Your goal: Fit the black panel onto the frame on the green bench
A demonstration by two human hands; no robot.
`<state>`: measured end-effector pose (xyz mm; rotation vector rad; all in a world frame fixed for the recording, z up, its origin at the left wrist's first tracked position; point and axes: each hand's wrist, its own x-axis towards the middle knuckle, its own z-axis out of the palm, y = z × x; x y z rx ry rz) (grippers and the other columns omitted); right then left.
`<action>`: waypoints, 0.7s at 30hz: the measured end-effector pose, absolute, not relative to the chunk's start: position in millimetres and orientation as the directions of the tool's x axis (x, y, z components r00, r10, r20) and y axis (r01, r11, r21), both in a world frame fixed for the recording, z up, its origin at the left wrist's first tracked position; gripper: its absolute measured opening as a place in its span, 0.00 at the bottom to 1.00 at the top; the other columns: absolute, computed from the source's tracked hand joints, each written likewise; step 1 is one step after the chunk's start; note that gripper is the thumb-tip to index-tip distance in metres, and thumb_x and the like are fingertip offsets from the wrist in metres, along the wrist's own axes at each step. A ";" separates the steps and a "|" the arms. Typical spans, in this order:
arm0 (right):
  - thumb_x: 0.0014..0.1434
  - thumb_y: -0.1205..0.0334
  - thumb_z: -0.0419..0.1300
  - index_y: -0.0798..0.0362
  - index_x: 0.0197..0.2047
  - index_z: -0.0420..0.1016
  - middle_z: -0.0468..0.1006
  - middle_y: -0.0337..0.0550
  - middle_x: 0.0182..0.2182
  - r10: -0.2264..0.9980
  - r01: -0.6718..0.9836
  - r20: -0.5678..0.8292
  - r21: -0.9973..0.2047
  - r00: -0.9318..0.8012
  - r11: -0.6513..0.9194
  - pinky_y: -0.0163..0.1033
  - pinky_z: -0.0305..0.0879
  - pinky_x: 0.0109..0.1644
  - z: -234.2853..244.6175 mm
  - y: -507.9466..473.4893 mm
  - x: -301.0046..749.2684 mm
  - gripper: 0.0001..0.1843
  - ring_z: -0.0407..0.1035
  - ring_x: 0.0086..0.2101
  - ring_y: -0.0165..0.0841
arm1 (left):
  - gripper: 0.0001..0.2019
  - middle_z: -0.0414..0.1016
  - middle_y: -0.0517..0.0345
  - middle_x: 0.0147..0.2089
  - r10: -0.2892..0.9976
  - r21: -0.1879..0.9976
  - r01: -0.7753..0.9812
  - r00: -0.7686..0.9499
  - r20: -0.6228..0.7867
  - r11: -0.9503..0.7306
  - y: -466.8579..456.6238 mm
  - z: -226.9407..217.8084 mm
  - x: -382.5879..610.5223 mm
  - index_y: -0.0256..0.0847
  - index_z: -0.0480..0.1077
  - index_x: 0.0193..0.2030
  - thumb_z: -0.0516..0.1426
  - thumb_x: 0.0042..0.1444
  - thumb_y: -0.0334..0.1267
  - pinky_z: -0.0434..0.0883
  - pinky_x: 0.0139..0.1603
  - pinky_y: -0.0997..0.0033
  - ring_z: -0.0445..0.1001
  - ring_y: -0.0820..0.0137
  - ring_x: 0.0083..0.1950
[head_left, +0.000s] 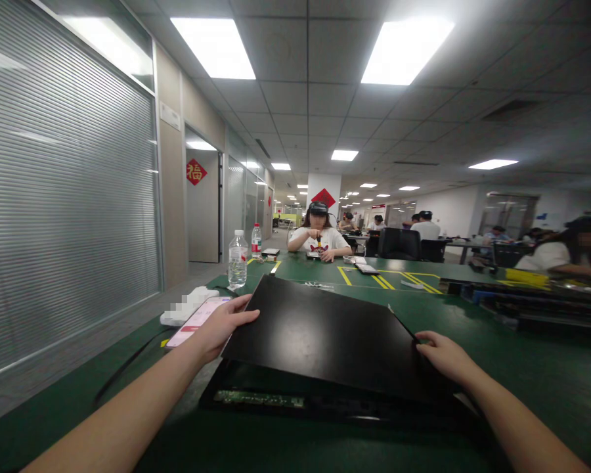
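A flat black panel (pixel 320 335), smooth and faintly shiny, is held tilted between my two hands. My left hand (pixel 226 325) grips its left edge, thumb on top and the fingers partly hidden underneath. At the right edge, my right hand (pixel 440 355) pinches the panel between thumb and fingers. Beneath the panel lies a black frame (pixel 364 415) on the green table. A narrow green circuit board (pixel 259 398) shows in the frame's near left part. The panel covers most of the frame.
A phone (pixel 197 323) and a white device (pixel 190 305) lie left of my left hand. Behind stand a clear water bottle (pixel 237 259) and a red-labelled bottle (pixel 257 241). Dark strips and panels (pixel 517 305) are stacked at right. A person (pixel 320 233) sits across the green table (pixel 142 394).
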<state>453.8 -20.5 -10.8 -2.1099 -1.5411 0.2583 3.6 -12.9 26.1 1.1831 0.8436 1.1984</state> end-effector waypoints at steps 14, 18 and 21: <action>0.57 0.48 0.49 0.58 0.40 0.78 0.80 0.50 0.39 0.914 0.649 0.115 -0.738 0.390 -0.184 0.39 0.67 0.43 -8.0 -22.5 453.9 0.25 0.73 0.41 0.41 | 0.35 0.77 0.52 0.51 0.949 0.936 -0.274 0.162 0.270 -0.220 -16.7 31.8 4.9 0.38 0.65 0.58 0.65 0.40 0.36 0.68 0.51 0.63 0.75 0.57 0.50; 0.57 0.50 0.49 0.57 0.46 0.75 0.78 0.47 0.45 0.913 0.550 0.150 -0.830 0.378 -0.091 0.37 0.67 0.46 1.3 -26.0 451.6 0.24 0.70 0.47 0.39 | 0.33 0.79 0.54 0.48 0.963 0.941 -0.240 0.068 0.262 -0.239 -7.6 32.2 -4.8 0.38 0.68 0.55 0.65 0.38 0.37 0.68 0.51 0.64 0.75 0.57 0.49; 0.57 0.53 0.48 0.56 0.44 0.76 0.79 0.46 0.42 0.938 0.288 0.155 -0.956 0.311 0.062 0.38 0.68 0.47 14.9 -33.9 443.6 0.22 0.70 0.48 0.40 | 0.29 0.81 0.55 0.43 0.975 0.955 -0.204 0.017 0.223 -0.215 -1.2 31.5 -11.8 0.37 0.71 0.52 0.64 0.38 0.38 0.70 0.47 0.63 0.77 0.55 0.45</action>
